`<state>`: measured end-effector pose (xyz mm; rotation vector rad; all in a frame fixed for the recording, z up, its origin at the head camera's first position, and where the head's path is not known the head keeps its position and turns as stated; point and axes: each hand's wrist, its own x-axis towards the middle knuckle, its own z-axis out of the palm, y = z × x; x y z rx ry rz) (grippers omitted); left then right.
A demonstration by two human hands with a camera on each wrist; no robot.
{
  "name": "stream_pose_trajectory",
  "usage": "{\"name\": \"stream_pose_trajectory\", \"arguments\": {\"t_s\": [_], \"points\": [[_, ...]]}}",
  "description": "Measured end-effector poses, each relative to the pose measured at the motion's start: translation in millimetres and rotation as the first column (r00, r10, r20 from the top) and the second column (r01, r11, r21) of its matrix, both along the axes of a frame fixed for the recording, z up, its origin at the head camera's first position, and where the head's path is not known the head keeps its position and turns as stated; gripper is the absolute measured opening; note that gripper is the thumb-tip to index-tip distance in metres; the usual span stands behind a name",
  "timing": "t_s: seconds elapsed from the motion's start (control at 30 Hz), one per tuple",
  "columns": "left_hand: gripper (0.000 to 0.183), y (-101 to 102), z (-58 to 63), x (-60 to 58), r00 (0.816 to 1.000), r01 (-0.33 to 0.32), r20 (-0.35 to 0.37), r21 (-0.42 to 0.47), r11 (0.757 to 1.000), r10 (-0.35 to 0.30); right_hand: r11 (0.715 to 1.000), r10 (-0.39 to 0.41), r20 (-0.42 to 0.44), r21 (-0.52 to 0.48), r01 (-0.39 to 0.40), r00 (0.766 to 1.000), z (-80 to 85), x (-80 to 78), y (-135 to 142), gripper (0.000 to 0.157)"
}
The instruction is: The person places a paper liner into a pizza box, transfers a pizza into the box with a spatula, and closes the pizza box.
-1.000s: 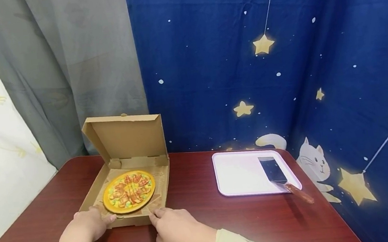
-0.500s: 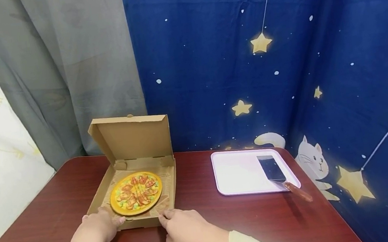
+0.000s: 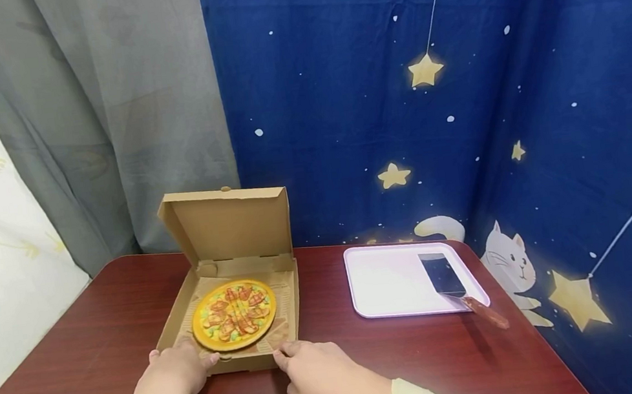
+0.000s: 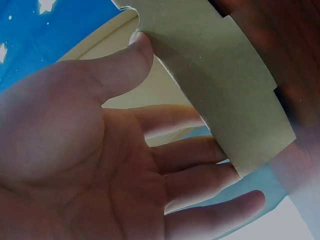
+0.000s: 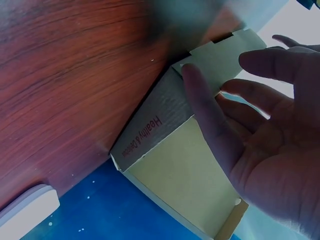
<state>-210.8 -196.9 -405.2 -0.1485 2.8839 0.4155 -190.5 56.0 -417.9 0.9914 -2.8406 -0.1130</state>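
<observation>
An open cardboard pizza box (image 3: 231, 226) sits on the table with its lid upright at the back. In it, on printed paper, lies a round toy pizza (image 3: 234, 315) with a yellow rim. My left hand (image 3: 172, 376) holds the box's front left corner, thumb at the front rim by the notch; its fingertips are partly hidden behind the cardboard (image 4: 215, 90) in the left wrist view. At the front right corner my right hand (image 3: 324, 375) grips the box, one finger against the lettered side wall (image 5: 150, 132) in the right wrist view.
On the right of the table (image 3: 336, 376) is a pale pink tray (image 3: 384, 280). A spatula (image 3: 443, 275) with a brown handle (image 3: 484, 312) lies across it, the handle sticking out over the front rim. A grey curtain (image 3: 164, 97) and a starry blue curtain (image 3: 327, 91) hang behind.
Both hands and the pizza box, with the toy pizza inside, have slid to the right along the table. Tray and spatula stay where they were; the head view shifted slightly.
</observation>
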Motion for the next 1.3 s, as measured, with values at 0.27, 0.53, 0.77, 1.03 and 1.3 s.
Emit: {"name": "stream_pose_trajectory", "arguments": {"t_s": [0.27, 0.53, 0.77, 1.03, 1.3], "points": [[0.075, 16, 1.4, 0.9, 0.999, -0.046, 0.018, 0.029, 0.999, 0.045, 1.0, -0.016, -0.005, 0.006, 0.016, 1.0, 2.2, 2.4, 11, 0.054], [0.073, 31, 1.3, 2.3, 0.998, -0.055, 0.01, -0.002, 0.999, 0.055, 1.0, -0.013, -0.027, -0.016, 0.012, 1.0, 1.1, 3.8, 23, 0.051], [0.076, 40, -0.9, 2.7, 0.998, -0.069, -0.006, -0.014, 0.998, 0.069, 0.999, -0.018, -0.009, -0.036, 0.017, 1.0, -0.1, 3.0, 32, 0.048], [0.079, 51, -3.1, 2.3, 0.997, -0.077, -0.031, -0.018, 0.997, 0.077, 0.999, -0.021, -0.007, -0.047, 0.021, 1.0, 4.7, 2.2, 39, 0.044], [0.079, 59, -4.7, 1.6, 0.997, -0.058, -0.06, -0.037, 0.998, 0.056, 0.997, -0.028, 0.005, -0.07, 0.028, 1.0, 0.2, 3.4, 47, 0.045]]}}
